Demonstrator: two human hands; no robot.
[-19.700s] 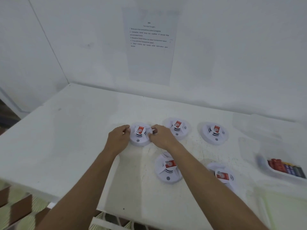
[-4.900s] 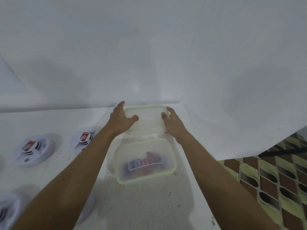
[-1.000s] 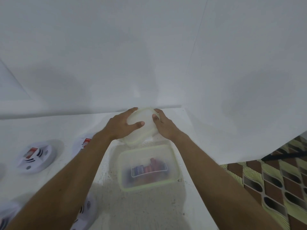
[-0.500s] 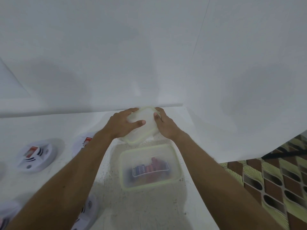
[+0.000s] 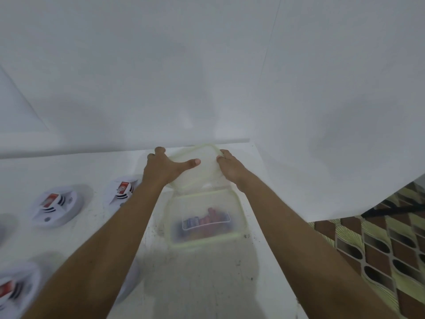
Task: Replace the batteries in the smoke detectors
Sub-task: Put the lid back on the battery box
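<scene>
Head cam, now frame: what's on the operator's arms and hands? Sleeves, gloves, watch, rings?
Nothing worn that shows. The left forearm and right forearm are bare right to the frame's bottom edge, with no sleeve or cuff. The left hand and right hand have no gloves, watch, strap or ring in view; blur may hide small details.

a white table (image 5: 207, 284) flecked with dark specks runs back to a plain white wall (image 5: 138, 65), a white panel (image 5: 345, 111) closes its right side, and below that panel shows a floor (image 5: 379, 249) patterned in brown, black and pale green, crossed by a thin black strip (image 5: 395, 210).
</scene>
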